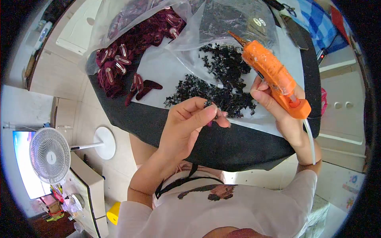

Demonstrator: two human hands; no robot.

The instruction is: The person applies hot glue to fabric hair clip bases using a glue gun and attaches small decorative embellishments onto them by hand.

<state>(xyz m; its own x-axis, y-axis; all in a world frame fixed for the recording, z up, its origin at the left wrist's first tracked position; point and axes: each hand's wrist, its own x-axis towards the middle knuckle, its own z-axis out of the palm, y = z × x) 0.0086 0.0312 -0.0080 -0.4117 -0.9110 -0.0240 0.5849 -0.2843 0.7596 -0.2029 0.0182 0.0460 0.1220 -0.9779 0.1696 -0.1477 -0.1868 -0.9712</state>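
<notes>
My left hand point(190, 121) is closed, with thumb and fingers pinching a small black piece point(208, 103) over the table's near edge. Part of a dark red item shows below its fingertips. In my right hand point(278, 107) is an orange glue gun point(272, 71), its nozzle pointing up and left, a clear glue stick at its back end. Between and beyond my hands, many small black pieces point(230, 75) lie heaped on a white sheet point(154, 75). Dark red velvety pieces with metal clips point(115, 65) are piled at the left, partly in a clear plastic bag point(186, 39).
The table has a black cover point(131, 121). A phone-like dark object point(293, 31) lies at its back right, near a blue checked cloth point(317, 23). At the left stand a white fan point(50, 156) and a lit screen point(24, 158).
</notes>
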